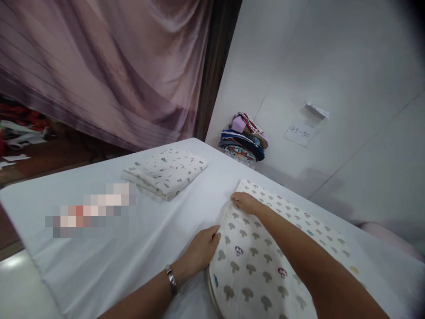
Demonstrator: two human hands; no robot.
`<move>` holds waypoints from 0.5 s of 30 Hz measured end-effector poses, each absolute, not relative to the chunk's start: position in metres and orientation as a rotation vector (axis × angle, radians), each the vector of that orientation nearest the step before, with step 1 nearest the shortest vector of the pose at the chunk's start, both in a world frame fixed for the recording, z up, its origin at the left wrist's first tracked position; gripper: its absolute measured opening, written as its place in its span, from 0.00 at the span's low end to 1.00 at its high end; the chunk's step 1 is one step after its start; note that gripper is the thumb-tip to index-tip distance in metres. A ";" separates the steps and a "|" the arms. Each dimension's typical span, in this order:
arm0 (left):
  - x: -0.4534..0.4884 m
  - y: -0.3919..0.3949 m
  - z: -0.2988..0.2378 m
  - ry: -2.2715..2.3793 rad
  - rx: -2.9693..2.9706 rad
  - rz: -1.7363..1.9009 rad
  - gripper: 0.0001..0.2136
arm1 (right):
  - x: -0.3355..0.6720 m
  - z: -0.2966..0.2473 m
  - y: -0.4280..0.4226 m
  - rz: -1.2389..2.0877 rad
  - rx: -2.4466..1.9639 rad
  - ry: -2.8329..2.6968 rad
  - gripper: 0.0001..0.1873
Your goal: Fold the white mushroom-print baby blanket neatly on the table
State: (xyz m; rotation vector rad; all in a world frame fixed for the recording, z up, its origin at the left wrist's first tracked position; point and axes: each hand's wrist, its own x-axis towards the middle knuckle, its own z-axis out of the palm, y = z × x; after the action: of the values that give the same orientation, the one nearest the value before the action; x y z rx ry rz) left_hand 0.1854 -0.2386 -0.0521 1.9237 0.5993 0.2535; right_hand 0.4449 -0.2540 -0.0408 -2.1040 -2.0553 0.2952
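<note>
Over white sheeting (172, 226), both hands (201, 249) (248, 204) pinch mushroom-print cloth (254, 266), seemingly layered.

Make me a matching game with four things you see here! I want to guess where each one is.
Things
1. mushroom-print cloth
2. bracelet
3. paper marked 45-50
4. pinkish curtain

Places
A. on the pale wall
B. hanging at the picture's upper left
C. held by the left hand and the right hand
D. around the left wrist

Right pairs: 1-C, 2-D, 3-A, 4-B
</note>
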 end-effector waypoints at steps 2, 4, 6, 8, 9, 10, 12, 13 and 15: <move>0.184 -0.239 -0.047 0.594 1.956 0.225 0.17 | 0.447 -0.036 -0.255 0.324 -2.061 -2.127 0.15; 0.182 -0.239 -0.044 0.581 1.975 0.225 0.18 | 0.447 -0.029 -0.257 0.373 -2.031 -2.212 0.14; 0.181 -0.240 -0.043 0.565 1.974 0.266 0.18 | 0.447 -0.021 -0.259 0.423 -2.040 -2.260 0.12; 0.181 -0.240 -0.043 0.565 1.951 0.317 0.17 | 0.446 -0.013 -0.261 0.449 -2.088 -2.244 0.11; 0.181 -0.241 -0.044 0.575 1.932 0.329 0.17 | 0.446 -0.009 -0.262 0.455 -2.117 -2.224 0.11; 0.181 -0.241 -0.044 0.588 1.906 0.327 0.17 | 0.447 -0.005 -0.263 0.461 -2.147 -2.204 0.10; 0.184 -0.242 -0.046 0.604 1.814 0.285 0.18 | 0.450 0.002 -0.263 0.498 -2.213 -2.160 0.10; 0.185 -0.243 -0.046 0.597 1.743 0.257 0.17 | 0.453 0.005 -0.263 0.528 -2.245 -2.139 0.09; 0.189 -0.243 -0.048 0.570 1.591 0.208 0.16 | 0.457 0.011 -0.262 0.590 -2.308 -2.100 0.08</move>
State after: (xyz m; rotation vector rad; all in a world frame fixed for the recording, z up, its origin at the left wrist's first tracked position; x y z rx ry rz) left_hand 0.1887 -0.2434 -0.0481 1.5905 0.5702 0.2077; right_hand 0.4571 -0.2616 0.0109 -2.3081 -2.1000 0.5896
